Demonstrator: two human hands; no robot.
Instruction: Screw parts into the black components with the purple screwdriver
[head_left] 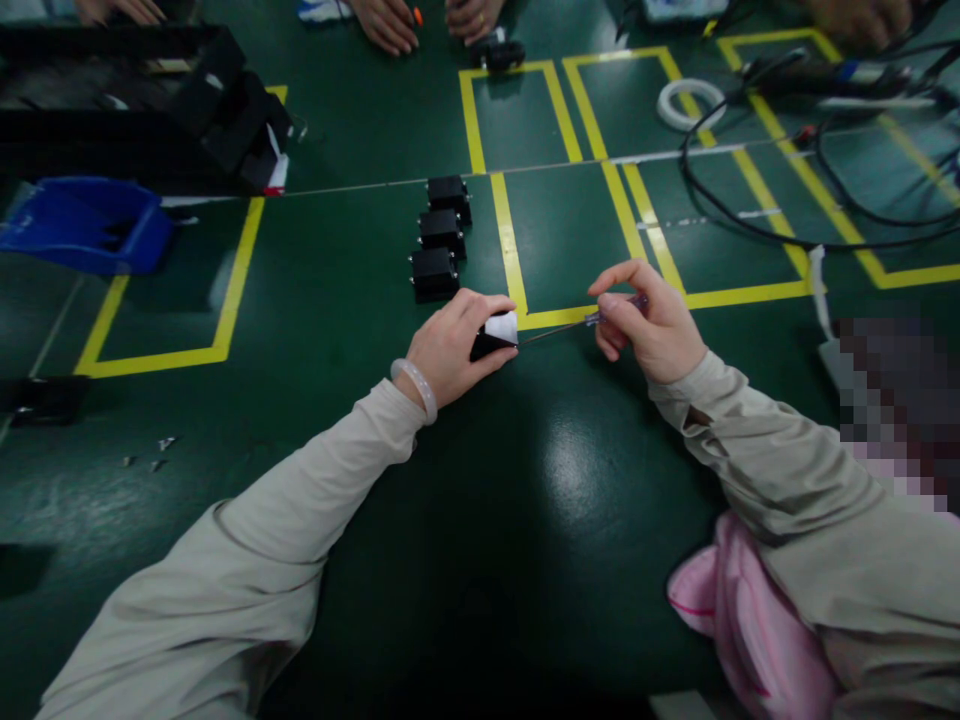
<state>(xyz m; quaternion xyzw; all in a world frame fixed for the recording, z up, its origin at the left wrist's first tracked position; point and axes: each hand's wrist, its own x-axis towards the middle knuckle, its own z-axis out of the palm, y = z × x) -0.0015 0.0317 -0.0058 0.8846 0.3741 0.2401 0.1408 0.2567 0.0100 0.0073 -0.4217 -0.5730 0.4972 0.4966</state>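
My left hand is closed around a small black box with a white face on its top, holding it down on the green table. My right hand grips the clear purplish handle of a thin screwdriver. The blade points left, and its tip reaches the right side of the box, where a small fastener may sit; the exact contact is too small to tell. Just beyond my left hand stands a row of three similar black boxes with silvery screws on their sides.
Far left are black trays and a blue bin; loose screws lie nearer. A white tape roll and black cable lie at right. Other people's hands work across the table. Pink cloth hangs by my right arm.
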